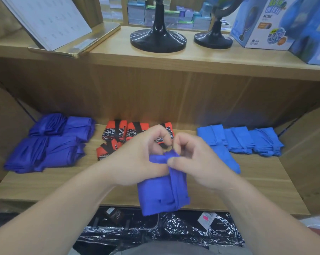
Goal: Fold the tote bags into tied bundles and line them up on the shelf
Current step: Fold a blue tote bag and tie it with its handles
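Observation:
I hold a folded dark blue tote bag (161,196) above the front edge of the lower shelf (63,183). My left hand (137,159) grips its top on the left, and my right hand (196,162) pinches a strap of the bag at the top. On the shelf lie dark blue bundles (50,144) at the left, red and black patterned bundles (118,137) in the middle, partly hidden behind my hands, and lighter blue bundles (247,142) at the right.
The upper shelf (173,59) carries two black globe stands (158,37), a blue globe box (265,23) and a tilted stack of white sheets (47,19). Below the lower shelf lie black patterned bags in plastic (164,230).

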`<state>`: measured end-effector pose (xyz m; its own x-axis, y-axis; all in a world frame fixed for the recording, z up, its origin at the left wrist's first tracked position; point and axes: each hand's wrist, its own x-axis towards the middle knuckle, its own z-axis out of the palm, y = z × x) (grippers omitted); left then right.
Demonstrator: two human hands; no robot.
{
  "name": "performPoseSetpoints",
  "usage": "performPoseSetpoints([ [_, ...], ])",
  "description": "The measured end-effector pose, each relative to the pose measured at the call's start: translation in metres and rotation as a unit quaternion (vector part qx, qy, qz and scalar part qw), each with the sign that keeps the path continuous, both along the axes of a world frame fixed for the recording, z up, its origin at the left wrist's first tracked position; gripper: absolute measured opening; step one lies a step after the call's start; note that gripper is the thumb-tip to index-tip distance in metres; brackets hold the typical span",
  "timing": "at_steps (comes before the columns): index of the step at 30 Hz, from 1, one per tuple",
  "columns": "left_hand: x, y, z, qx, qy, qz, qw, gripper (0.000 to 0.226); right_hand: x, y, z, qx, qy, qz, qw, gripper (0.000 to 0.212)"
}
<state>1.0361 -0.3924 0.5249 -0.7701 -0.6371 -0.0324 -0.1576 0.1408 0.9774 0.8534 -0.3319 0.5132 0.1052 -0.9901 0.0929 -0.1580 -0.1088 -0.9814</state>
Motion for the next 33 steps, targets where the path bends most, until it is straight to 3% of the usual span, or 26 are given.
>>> performPoseSetpoints([
  [2, -0.003, 0.003, -0.004, -0.016, -0.011, 0.013, 1.0, 0.038, 0.003, -0.001, -0.003, -0.001, 0.013, -0.007, 1.0, 0.026],
  [4, -0.004, 0.003, -0.005, 0.006, 0.042, 0.064, 0.997, 0.034, 0.002, 0.002, 0.001, -0.001, -0.053, 0.009, 0.999, 0.01],
  [6, -0.003, 0.001, -0.007, 0.013, 0.086, 0.124, 0.988, 0.031, -0.002, 0.004, 0.005, 0.009, -0.1, 0.02, 0.995, 0.031],
  [12, -0.008, 0.006, -0.009, 0.017, 0.101, 0.196, 0.975, 0.02, 0.004, 0.004, 0.002, 0.013, -0.157, -0.106, 0.982, 0.02],
  [16, -0.017, 0.013, -0.012, 0.056, 0.104, 0.147, 0.982, 0.008, 0.0, 0.006, 0.002, -0.014, -0.132, -0.133, 0.982, 0.014],
  [22, -0.026, 0.016, -0.015, 0.102, 0.128, 0.146, 0.976, 0.031, 0.001, 0.013, -0.007, -0.036, -0.163, -0.151, 0.974, 0.002],
  [26, -0.035, 0.024, -0.018, 0.073, 0.142, 0.235, 0.959, 0.004, -0.001, 0.013, -0.014, -0.033, -0.184, -0.162, 0.969, 0.009],
  [33, -0.044, 0.032, -0.018, 0.021, 0.138, 0.323, 0.936, 0.014, -0.008, 0.012, -0.018, -0.053, -0.152, -0.139, 0.977, 0.005],
])
